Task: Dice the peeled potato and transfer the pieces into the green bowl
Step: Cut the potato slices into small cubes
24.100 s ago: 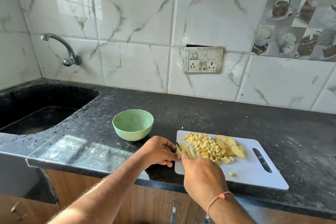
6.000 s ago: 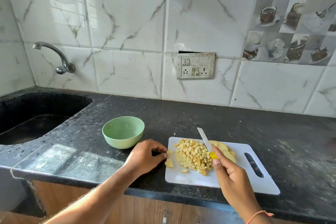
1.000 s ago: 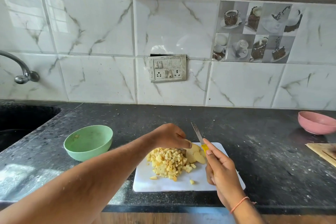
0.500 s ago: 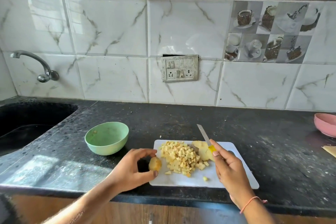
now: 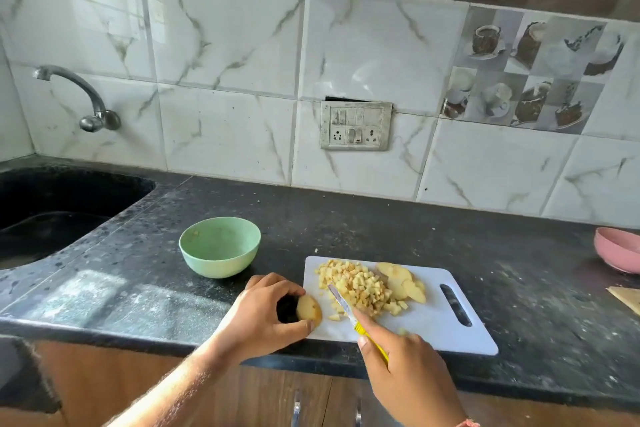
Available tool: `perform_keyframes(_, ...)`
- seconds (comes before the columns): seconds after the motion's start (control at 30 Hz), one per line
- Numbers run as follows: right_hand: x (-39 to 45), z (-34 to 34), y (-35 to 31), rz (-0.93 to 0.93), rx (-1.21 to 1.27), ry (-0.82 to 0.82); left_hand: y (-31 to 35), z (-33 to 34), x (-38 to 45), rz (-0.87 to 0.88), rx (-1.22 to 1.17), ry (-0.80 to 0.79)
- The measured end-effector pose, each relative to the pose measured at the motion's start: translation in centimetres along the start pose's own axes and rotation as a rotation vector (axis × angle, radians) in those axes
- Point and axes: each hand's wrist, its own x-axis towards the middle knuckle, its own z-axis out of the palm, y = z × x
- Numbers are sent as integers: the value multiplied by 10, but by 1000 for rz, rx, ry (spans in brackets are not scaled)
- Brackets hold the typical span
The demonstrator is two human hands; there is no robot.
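A white cutting board (image 5: 433, 326) lies on the black counter near its front edge. On it sits a heap of diced potato (image 5: 356, 284), with a few potato slices (image 5: 401, 282) stacked to its right. My left hand (image 5: 263, 315) pinches one potato slice (image 5: 309, 309) at the board's left edge. My right hand (image 5: 405, 367) grips a yellow-handled knife (image 5: 343, 303), its blade pointing into the near side of the heap. The green bowl (image 5: 220, 246) stands left of the board and holds only a tiny scrap.
A black sink (image 5: 52, 215) with a wall tap (image 5: 83, 97) fills the left. A pink bowl (image 5: 620, 250) and the corner of a wooden board (image 5: 628, 298) sit at the right edge. The counter's front edge runs just below the board.
My left hand took a potato slice from the stack and brought it to the board's left edge. The knife blade dropped from upright down to the heap.
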Motion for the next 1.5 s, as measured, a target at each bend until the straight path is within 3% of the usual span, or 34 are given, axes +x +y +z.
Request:
perform_keyframes(0.23,-2,12,-26,11,-240,-57,0,-1,1,-24,-16,5)
perform_keyframes(0.43,2,4,-35,34,-236,-42,3,-4,3,-85,-123,-15)
perform_keyframes(0.6,2,8,-38,13,-185,-25,1,-2,0,-43,-286,129)
perform_keyframes(0.7,3,10,-37,18,-208,-49,2,-3,-3,59,-183,206)
perform_keyframes(0.83,8,10,-35,57,-245,-66,5,2,-4,176,-116,121)
perform_keyframes(1.07,8,13,-32,45,-208,-49,2,-6,-2,82,-185,30)
perform_keyframes(1.3,10,12,-30,58,-146,-11,2,3,3,24,4,72)
perform_keyframes(1.5,12,10,-34,41,-124,-3,5,0,10,23,-12,-26)
